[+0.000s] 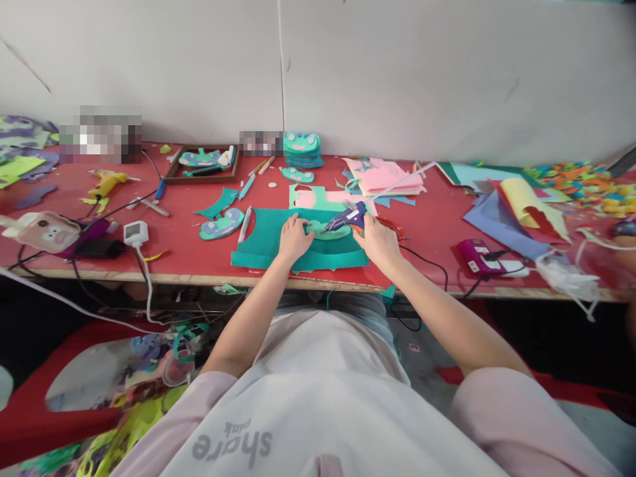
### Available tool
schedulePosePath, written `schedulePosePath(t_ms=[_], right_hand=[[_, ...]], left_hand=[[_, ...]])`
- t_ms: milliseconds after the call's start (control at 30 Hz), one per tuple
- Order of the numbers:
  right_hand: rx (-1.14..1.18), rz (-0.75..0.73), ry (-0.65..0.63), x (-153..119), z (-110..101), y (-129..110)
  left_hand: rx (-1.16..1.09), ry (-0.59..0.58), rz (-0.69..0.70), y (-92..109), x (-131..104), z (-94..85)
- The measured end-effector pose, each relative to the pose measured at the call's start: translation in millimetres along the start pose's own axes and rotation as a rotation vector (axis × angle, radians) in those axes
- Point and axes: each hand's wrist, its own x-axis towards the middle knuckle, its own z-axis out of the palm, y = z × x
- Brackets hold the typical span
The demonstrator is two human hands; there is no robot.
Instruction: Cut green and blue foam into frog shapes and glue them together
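Far left: pixelated patch [101,136], contents unreadable; a smaller block [261,143] far centre, same. Purple scraps [20,136] cut by left edge. Right hand [376,240] hides most of glue gun's [350,217] grip; label too small to read. Left hand [297,237] covers part of teal felt [263,228].

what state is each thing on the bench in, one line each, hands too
right hand, closed around blue glue gun
left hand, resting on green sheet
blue glue gun, held, tip towards pale piece; heat can't be told
green sheet, spread out
pale piece, lying on green sheet
yellow glue gun, lying unheld
frog faces, stacked
yellow sheet, curled
white bag, crumpled
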Motion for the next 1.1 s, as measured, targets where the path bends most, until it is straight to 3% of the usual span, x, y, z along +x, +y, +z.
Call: schedulePosePath(t_ms=[1100], right_hand=[[-0.015,0.041,-0.061,4.7,-2.8,-7.3]], left_hand=[[0.005,0.008,0.005,0.9,-0.8,-1.1]])
